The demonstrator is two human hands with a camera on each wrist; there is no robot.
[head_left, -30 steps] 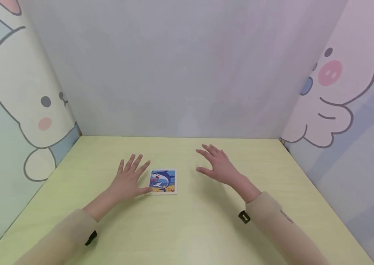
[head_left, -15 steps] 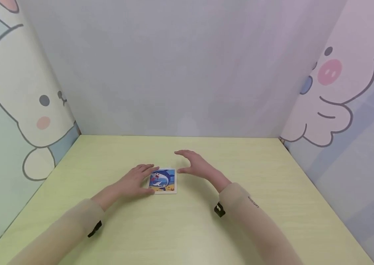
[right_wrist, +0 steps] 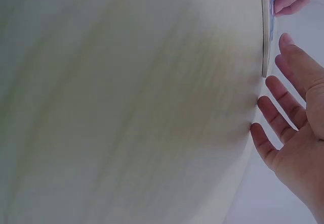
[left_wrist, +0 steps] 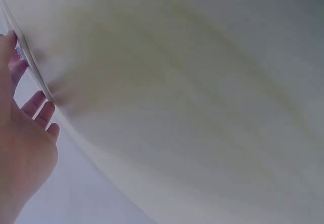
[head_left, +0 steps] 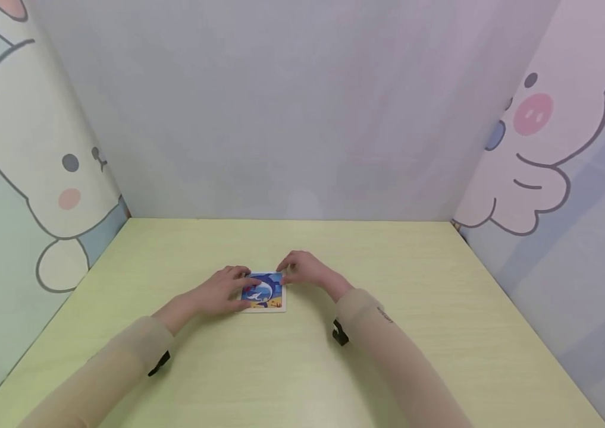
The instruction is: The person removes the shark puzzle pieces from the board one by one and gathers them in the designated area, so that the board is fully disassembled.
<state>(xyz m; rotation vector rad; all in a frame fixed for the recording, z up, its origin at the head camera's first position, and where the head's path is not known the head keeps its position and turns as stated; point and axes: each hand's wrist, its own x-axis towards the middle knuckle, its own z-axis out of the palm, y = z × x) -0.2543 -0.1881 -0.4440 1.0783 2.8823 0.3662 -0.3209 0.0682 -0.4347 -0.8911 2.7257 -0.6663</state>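
A small square picture board (head_left: 265, 292) with a blue shark-like animal and a pale border lies flat on the table. My left hand (head_left: 221, 292) rests at its left side, the thumb over the lower left edge and a finger reaching across the picture. At the upper right corner, my right hand (head_left: 306, 268) has its thumb and index finger right at the edge. The right wrist view shows the board's edge (right_wrist: 266, 37) from the side, close to my right thumb (right_wrist: 298, 57). In the left wrist view, fingertips (left_wrist: 49, 107) touch down beside the board's rim (left_wrist: 31, 64).
The pale yellow table (head_left: 302, 362) reaches back to a grey-white curtain (head_left: 291, 119). Walls printed with a rabbit (head_left: 40, 148) and a pink-nosed cartoon animal (head_left: 564, 137) bound it left and right. Dark bands (head_left: 340, 333) sit under the light sleeves (head_left: 388, 351).
My right hand has come left and down to the board's upper right corner, its fingers drawing in. My left hand has slid right, fingers now over the board's left part. The board stays in place.
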